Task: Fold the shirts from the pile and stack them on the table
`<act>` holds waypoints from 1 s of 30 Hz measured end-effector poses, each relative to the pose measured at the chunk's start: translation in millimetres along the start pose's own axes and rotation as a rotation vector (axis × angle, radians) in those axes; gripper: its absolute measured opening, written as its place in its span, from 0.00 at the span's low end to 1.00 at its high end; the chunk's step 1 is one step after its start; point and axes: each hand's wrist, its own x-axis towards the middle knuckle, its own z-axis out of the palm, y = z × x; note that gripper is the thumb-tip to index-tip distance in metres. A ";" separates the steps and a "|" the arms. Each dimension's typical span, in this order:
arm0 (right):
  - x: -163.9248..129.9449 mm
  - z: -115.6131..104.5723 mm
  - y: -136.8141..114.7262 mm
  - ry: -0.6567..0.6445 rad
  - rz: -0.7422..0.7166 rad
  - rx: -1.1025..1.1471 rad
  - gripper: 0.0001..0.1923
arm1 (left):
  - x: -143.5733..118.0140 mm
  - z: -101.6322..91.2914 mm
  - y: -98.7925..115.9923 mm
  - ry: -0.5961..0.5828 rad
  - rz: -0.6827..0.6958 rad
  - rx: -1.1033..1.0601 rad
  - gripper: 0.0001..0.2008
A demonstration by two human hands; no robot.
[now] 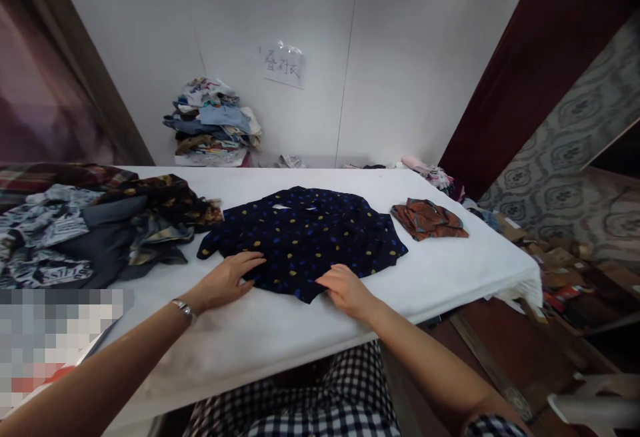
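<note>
A dark navy shirt (310,237) with yellow and blue spots lies spread face down or face up, I cannot tell which, on the white-covered table. My left hand (227,282) rests at its near left edge, fingers stretched over the fabric and thumb apart. At the near right hem, my right hand (347,292) has its fingers bent together on the cloth edge; the thumb is mostly hidden. To the right lies a folded rust-brown garment (427,218), apart from both hands.
A heap of loose clothes (110,224) covers the table's left side. Behind it stands a tall clothes stack (215,124) by the wall. Pink fabric (417,165) sits at the far right corner. Cardboard boxes (560,264) are on the right, and a pixelated patch hides the lower left.
</note>
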 end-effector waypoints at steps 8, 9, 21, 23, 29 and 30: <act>-33.4 -4.1 1.2 0.114 0.066 0.085 0.21 | 7.0 -11.4 28.4 0.074 -0.115 -0.073 0.16; -34.7 -2.4 -0.7 0.104 0.081 0.087 0.21 | 10.4 -17.6 33.2 0.108 -0.145 -0.112 0.15; -68.3 -17.2 37.3 0.371 0.302 -0.089 0.28 | -34.3 -66.7 73.8 0.093 -0.265 -0.334 0.12; -66.1 -18.9 34.3 0.310 0.276 -0.056 0.29 | -32.6 -57.6 80.8 0.030 -0.289 -0.408 0.12; -21.8 7.2 -24.5 0.100 0.149 0.199 0.47 | 24.9 -67.6 134.9 0.285 -0.323 -0.756 0.14; -11.7 11.8 -31.7 0.126 0.180 0.268 0.47 | 38.7 -71.5 146.9 0.277 -0.275 -0.802 0.14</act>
